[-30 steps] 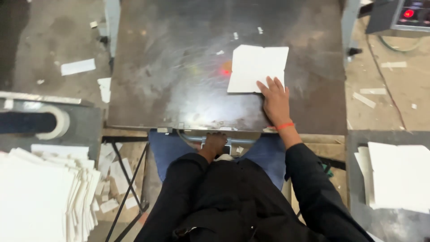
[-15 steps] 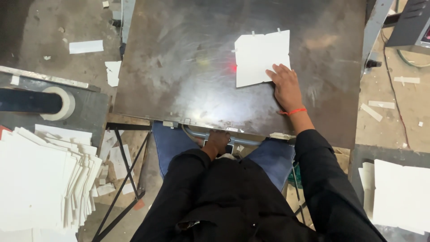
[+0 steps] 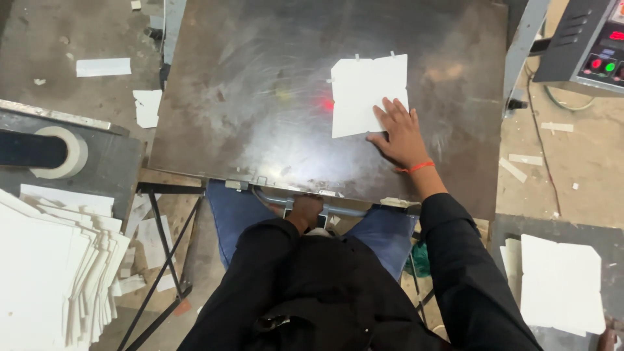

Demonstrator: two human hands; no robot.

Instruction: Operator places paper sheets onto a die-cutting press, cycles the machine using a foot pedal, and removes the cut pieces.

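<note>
White card sheet (image 3: 367, 91) flat on the metal table (image 3: 260, 117), upper middle of the frame.
Right hand (image 3: 398, 133), fingers spread, presses its lower right corner; left hand (image 3: 304, 211) grips shut around the handle bar (image 3: 344, 209) at the table's near edge.

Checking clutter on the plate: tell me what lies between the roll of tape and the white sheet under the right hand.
In the head view, only bare scuffed metal plate and a red light spot lie between roll of tape and white sheet.
</note>
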